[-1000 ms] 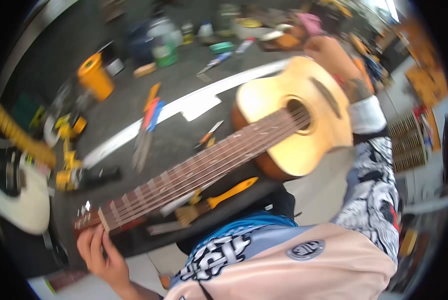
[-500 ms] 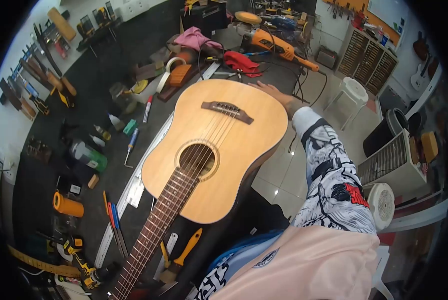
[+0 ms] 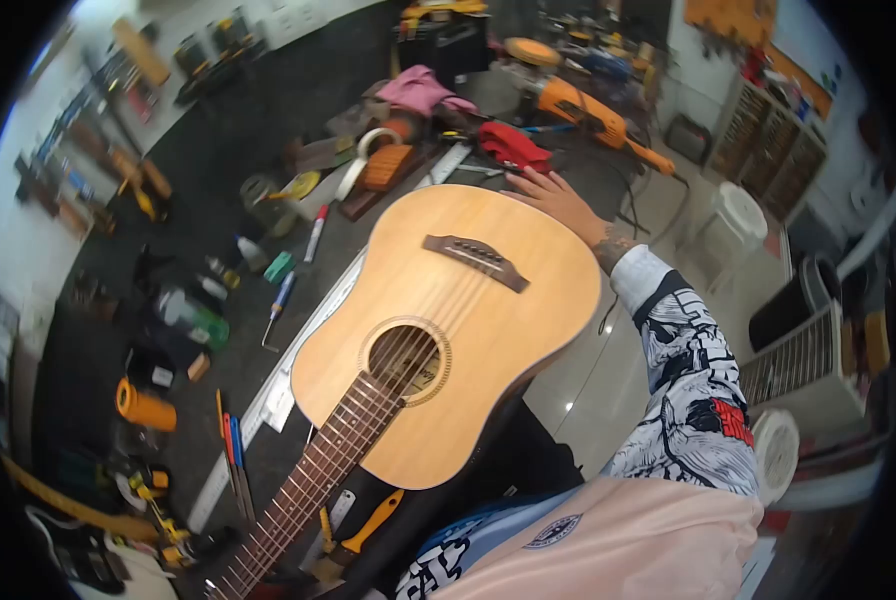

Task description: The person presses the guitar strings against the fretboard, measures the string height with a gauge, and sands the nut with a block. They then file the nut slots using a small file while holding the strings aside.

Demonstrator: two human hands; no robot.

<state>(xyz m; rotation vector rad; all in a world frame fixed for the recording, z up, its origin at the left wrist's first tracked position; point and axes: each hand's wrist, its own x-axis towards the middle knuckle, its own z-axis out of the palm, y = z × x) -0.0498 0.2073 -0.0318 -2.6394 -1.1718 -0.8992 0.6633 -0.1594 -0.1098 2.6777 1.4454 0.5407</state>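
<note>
While the guitar [image 3: 468, 330] lay across the bench [image 3: 258, 180], the right hand [image 3: 558, 200] rested open-fingered on its far end, steadying it; left hand unseen.

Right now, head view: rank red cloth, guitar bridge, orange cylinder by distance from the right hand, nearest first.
From the right hand:
1. Red cloth, just beyond the fingers, on the bench.
2. Guitar bridge, on the guitar top, below the hand.
3. Orange cylinder, far left on the bench.
</note>
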